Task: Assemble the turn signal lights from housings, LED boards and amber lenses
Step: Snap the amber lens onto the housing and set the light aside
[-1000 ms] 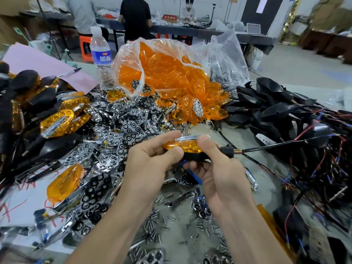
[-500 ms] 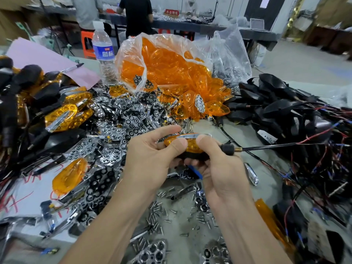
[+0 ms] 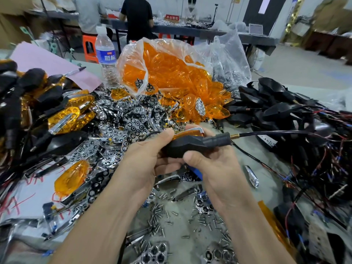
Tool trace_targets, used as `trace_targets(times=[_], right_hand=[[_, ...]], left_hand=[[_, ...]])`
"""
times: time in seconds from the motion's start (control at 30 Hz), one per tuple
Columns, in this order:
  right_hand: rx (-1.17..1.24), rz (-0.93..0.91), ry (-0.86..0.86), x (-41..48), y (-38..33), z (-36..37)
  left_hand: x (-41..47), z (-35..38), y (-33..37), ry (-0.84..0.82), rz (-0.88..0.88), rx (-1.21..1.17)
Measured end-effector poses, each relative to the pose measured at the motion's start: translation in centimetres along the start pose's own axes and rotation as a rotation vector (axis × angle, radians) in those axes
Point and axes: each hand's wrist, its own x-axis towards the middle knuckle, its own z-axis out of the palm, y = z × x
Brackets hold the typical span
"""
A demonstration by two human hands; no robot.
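Note:
Both hands hold one turn signal light [image 3: 187,144] over the table's middle. Its black housing faces me, the amber lens with a chrome strip shows along the top edge, and its stalk and wire run off to the right. My left hand [image 3: 150,159] grips the left end. My right hand [image 3: 211,161] holds the right part, thumb pressed on the housing's underside, and a blue-handled tool [image 3: 195,172] pokes out below that hand. A clear bag of amber lenses [image 3: 171,73] stands behind. Chrome LED reflector boards [image 3: 122,126] lie heaped to the left.
Finished lights [image 3: 66,115] are stacked at far left, black housings with wires [image 3: 285,115] piled at right. Loose screws [image 3: 171,221] litter the near table. A water bottle [image 3: 105,56] and pink paper [image 3: 47,60] stand behind. Other people work at a far bench.
The light has been turned over in my hands: the amber lens faced up before, and now the black housing faces me with the lens showing only at the top edge.

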Motion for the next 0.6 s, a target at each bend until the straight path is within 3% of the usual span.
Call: trace_targets(times=[0.13,0.2,0.3,0.4,0.6], right_hand=[[-0.035,-0.007,0.049,0.2,0.1,-0.1],[-0.009,-0.001,0.059,0.1,0.2,-0.1],[0.029,0.007,0.025,0.0,-0.1,-0.3],[0.043,-0.005,-0.031,0.0,-0.4,-0.7],[-0.150,-0.025,0.016,0.0,-0.3,-1.1]], left_hand=[[0.1,-0.5,-0.7,0.081,0.214,0.355],[0.0,-0.6,-0.9,-0.036,0.384,0.422],[0.1,-0.6,-0.7,-0.247,0.501,0.503],[0.3,-0.9,-0.8,-0.301,0.537,0.452],[0.5,-0.4,-1.5,-0.214,0.457,0.245]])
